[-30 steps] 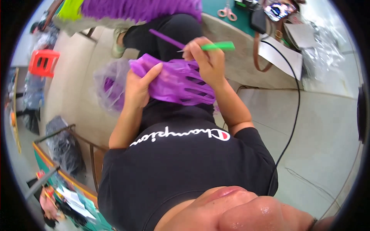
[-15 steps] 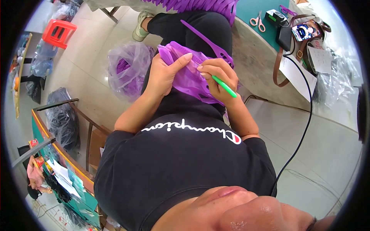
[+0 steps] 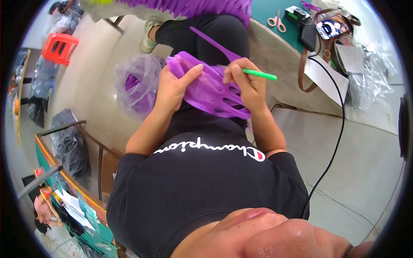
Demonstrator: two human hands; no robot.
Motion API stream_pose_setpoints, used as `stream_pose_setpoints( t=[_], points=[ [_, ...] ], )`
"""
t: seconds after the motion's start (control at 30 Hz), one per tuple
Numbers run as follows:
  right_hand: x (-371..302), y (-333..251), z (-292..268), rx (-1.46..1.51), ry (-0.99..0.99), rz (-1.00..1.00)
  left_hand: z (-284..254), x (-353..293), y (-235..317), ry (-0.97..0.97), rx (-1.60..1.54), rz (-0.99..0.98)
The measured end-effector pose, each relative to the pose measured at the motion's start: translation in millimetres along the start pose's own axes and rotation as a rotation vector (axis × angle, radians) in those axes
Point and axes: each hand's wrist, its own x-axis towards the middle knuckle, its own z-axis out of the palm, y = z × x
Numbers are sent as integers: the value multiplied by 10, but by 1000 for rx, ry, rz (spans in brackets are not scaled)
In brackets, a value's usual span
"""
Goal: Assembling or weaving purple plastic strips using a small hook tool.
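Above my lap lies a soft purple sheet with slits and openings [image 3: 202,98], its material partly see-through. My left hand [image 3: 173,87] grips its left side, thumb on top and fingers hidden underneath. A long tapered purple strip [image 3: 211,42] reaches away from it over my thigh. In my right hand [image 3: 248,84] is a slim tool with a bright green handle [image 3: 260,75], which points out to the right. That hand is closed over the sheet's right part; the tool's working tip is hidden by the fingers.
A clear plastic bag of purple pieces [image 3: 137,88] stands on the floor to the left. Many purple strips [image 3: 185,6] hang along the far table edge. Scissors [image 3: 276,22], a phone [image 3: 332,27] and a brown-strapped bag [image 3: 303,73] lie at right. A black cable [image 3: 343,112] runs down there.
My right hand has turned and lifted, so the green handle now lies nearly level instead of slanting down. The left hand keeps its hold. The whole view has shifted slightly.
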Motion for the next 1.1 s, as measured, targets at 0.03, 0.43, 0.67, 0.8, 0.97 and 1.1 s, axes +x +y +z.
stream_pose_setpoints(
  t=[0.03,0.43,0.67,0.8,0.97,1.1],
  points=[
    [42,27,21,-17,21,-9,10,6,2,4,0,-23],
    [-3,111,4,-115,-311,-95,-73,98,-21,-126,644,168],
    [-44,164,-250,227,-427,-94,-201,196,-238,-210,266,-81],
    [-23,147,-202,222,-340,51,-189,197,-229,-224,67,-181],
    [57,181,-64,-71,-237,44,-38,112,-154,-292,50,-133],
    [90,127,-27,-2,-177,89,3,98,-106,-243,16,-123]
  ],
)
